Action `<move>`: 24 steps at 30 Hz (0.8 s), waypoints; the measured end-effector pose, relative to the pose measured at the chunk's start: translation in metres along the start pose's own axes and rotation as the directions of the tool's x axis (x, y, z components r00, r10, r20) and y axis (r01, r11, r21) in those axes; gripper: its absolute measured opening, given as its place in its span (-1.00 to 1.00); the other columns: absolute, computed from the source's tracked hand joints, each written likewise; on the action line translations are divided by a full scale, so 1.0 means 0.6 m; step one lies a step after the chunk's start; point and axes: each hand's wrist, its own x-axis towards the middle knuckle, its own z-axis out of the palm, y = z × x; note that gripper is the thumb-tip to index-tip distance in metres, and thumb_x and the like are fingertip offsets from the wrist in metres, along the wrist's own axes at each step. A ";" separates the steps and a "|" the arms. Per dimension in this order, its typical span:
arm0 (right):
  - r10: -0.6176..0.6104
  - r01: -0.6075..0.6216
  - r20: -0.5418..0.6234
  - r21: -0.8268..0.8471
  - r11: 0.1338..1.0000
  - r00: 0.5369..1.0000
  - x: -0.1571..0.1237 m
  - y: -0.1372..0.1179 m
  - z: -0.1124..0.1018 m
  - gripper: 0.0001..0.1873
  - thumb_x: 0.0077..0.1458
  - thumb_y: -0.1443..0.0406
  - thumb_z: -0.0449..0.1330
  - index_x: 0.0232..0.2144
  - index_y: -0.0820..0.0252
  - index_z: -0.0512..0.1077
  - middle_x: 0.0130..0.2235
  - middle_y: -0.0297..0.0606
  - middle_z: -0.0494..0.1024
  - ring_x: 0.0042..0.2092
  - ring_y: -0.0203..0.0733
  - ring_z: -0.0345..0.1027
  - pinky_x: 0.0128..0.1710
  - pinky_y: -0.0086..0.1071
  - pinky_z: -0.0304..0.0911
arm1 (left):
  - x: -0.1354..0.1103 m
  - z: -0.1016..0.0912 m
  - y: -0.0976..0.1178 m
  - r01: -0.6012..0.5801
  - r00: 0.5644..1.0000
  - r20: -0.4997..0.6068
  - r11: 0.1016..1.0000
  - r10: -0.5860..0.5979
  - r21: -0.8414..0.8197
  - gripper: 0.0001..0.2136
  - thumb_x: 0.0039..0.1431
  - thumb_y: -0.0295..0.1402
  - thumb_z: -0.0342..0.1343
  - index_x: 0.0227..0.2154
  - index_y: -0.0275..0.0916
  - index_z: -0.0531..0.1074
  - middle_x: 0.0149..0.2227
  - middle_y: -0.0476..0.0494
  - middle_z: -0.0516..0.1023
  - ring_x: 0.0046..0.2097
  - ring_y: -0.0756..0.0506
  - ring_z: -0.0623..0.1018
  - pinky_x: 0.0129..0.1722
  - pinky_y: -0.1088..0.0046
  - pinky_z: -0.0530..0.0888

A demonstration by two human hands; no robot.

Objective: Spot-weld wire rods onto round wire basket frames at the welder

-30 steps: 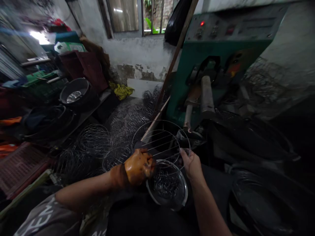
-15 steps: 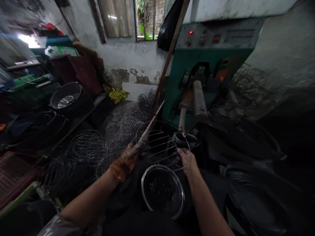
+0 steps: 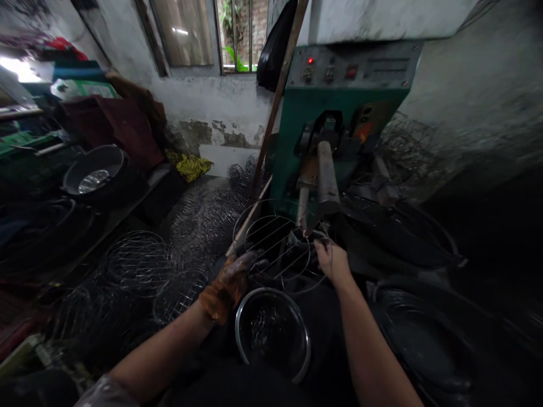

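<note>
A round wire rack (image 3: 275, 249), rings crossed by straight wires, is held flat under the arms of a green welding machine (image 3: 335, 124). My left hand (image 3: 231, 282), in a dirty orange glove, grips the rack's left rim. My bare right hand (image 3: 330, 260) pinches its right rim close to the machine's metal arms (image 3: 326, 178). Just below the rack, on my lap, sits a metal bowl (image 3: 271, 333) with small wire pieces inside.
Several finished wire racks (image 3: 139, 263) lie piled on the floor to the left, with more wire heaped behind. A wooden stick (image 3: 275, 102) leans against the machine. Black tubs (image 3: 95, 175) and crates stand at the far left. Dark rings and basins (image 3: 428, 333) fill the right.
My gloved left hand went from above the bowl to the rack's left rim. Both hands carried the rack forward, closer under the machine's arms. The view shifted right.
</note>
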 end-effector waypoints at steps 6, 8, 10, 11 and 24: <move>-0.169 0.146 -0.088 -0.227 0.963 0.982 0.031 0.016 0.018 -0.63 0.21 0.09 -0.01 -0.32 0.15 0.51 -0.27 0.03 0.65 -0.21 0.10 0.55 -0.18 -0.19 0.35 | 0.019 0.033 0.002 -0.068 0.994 -0.089 0.994 0.060 -0.090 -0.35 0.26 0.20 0.09 0.27 -0.07 0.34 0.16 -0.31 0.56 0.13 -0.33 0.61 0.05 0.05 0.62; -0.177 0.153 -0.092 -0.225 0.962 0.980 0.038 0.018 0.021 -0.63 0.21 0.08 -0.02 -0.33 0.14 0.51 -0.29 0.02 0.65 -0.22 0.09 0.54 -0.21 -0.21 0.33 | 0.022 0.038 0.004 -0.089 0.991 -0.105 0.991 0.078 -0.100 -0.34 0.25 0.21 0.09 0.27 -0.06 0.34 0.17 -0.32 0.56 0.12 -0.34 0.62 0.03 0.06 0.63; -0.175 0.154 -0.096 -0.194 0.969 0.980 0.043 0.018 0.023 -0.63 0.19 0.08 -0.02 -0.34 0.13 0.50 -0.31 -0.01 0.65 -0.24 0.07 0.53 -0.23 -0.22 0.33 | 0.023 0.044 0.002 -0.101 0.990 -0.107 0.991 0.092 -0.085 -0.32 0.24 0.26 0.05 0.28 -0.04 0.34 0.13 -0.31 0.58 0.08 -0.33 0.64 0.02 0.05 0.63; -0.175 0.157 -0.097 -0.168 0.973 0.980 0.046 0.017 0.023 -0.63 0.18 0.07 -0.02 -0.34 0.12 0.49 -0.31 -0.03 0.65 -0.24 0.05 0.53 -0.23 -0.23 0.33 | 0.020 0.046 0.000 -0.103 0.990 -0.108 0.992 0.095 -0.069 -0.30 0.24 0.29 0.02 0.28 -0.03 0.35 0.09 -0.30 0.60 0.06 -0.33 0.65 0.01 0.05 0.64; -0.131 0.122 -0.126 -0.076 0.990 0.983 0.059 0.013 0.035 -0.63 0.03 -0.01 0.00 -0.43 0.08 0.44 -0.36 -0.08 0.62 -0.25 0.03 0.48 -0.20 -0.20 0.37 | -0.013 0.022 0.002 0.060 0.997 -0.014 0.932 -0.069 -0.358 -0.46 0.27 0.18 0.13 0.19 0.03 0.44 -0.07 -0.15 0.65 0.05 -0.24 0.64 0.05 0.15 0.60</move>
